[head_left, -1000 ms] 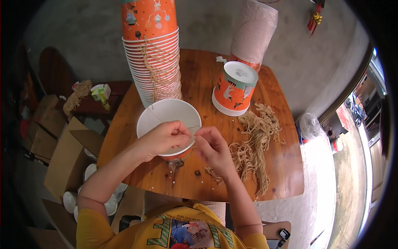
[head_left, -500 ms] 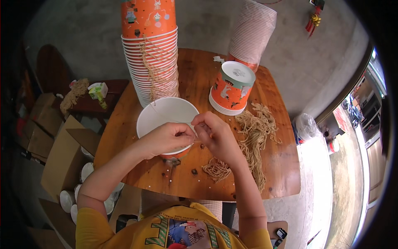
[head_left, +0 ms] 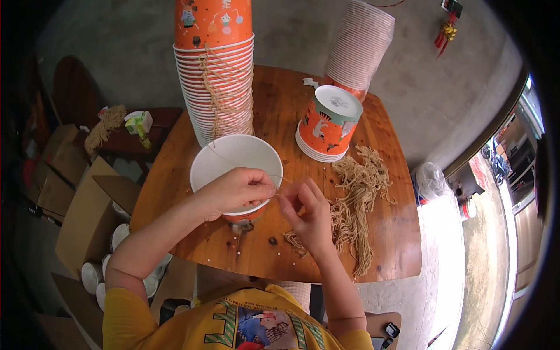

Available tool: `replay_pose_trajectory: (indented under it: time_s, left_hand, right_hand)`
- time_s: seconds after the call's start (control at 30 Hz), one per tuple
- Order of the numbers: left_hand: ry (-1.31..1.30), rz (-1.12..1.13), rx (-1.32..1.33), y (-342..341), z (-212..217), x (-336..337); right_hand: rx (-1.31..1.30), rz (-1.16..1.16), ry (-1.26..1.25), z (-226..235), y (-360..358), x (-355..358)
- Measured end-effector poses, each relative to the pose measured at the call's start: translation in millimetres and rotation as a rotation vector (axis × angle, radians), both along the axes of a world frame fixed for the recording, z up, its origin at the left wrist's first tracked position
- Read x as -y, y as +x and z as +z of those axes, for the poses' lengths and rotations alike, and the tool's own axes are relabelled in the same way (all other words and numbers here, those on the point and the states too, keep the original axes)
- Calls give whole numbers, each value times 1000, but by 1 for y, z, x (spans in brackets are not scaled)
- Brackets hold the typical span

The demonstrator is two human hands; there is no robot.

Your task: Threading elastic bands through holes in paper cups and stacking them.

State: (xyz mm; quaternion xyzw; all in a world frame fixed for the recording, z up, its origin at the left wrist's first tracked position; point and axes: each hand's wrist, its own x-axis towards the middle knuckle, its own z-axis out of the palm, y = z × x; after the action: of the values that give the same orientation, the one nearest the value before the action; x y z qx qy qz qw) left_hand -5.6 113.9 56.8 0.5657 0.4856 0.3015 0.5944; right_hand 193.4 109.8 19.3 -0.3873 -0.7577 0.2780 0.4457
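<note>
Tan string (head_left: 282, 178) runs by two hands: the left hand (head_left: 241, 188) pinches it over the near rim of one white-lined orange tub (head_left: 236, 153); the right hand (head_left: 309, 213) is curled just beside, its grip impossible to tell. One loose string bundle (head_left: 363, 204) lies to their right. Beyond stand three: a tall stack (head_left: 194, 76), a short stack (head_left: 332, 125), a wrapped stack (head_left: 360, 46). Half a second ago, the right hand sat higher.

Open cardboard box (head_left: 87, 216) lower left — green-and-white packet (head_left: 139, 123) on dark red bench (head_left: 165, 121) beyond it; clear plastic bag (head_left: 431, 179) at right — red-and-gold ornament (head_left: 447, 32) hanging by gray wall (head_left: 291, 35), upper right.
</note>
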Motion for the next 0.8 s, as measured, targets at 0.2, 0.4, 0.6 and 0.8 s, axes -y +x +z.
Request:
replay_pose_trajectory:
  time_s: [0.2,0.4,0.6,0.8]
  left_hand:
    - [-143,-27,183,-4,-3,-5]
    - [-252,30,324,-9,-1,-1]
    - [-212,-15,350,-13,-3,-1]
    - [51,10,144,-2,1,6]
  right_hand:
    - [90,-94,382,-7,-21,12]
    - [88,-95,410,-4,-20,14]
    - [-9,-43,181,-14,-11,11]
    - [-328,-7,-217,-6,-13,11]
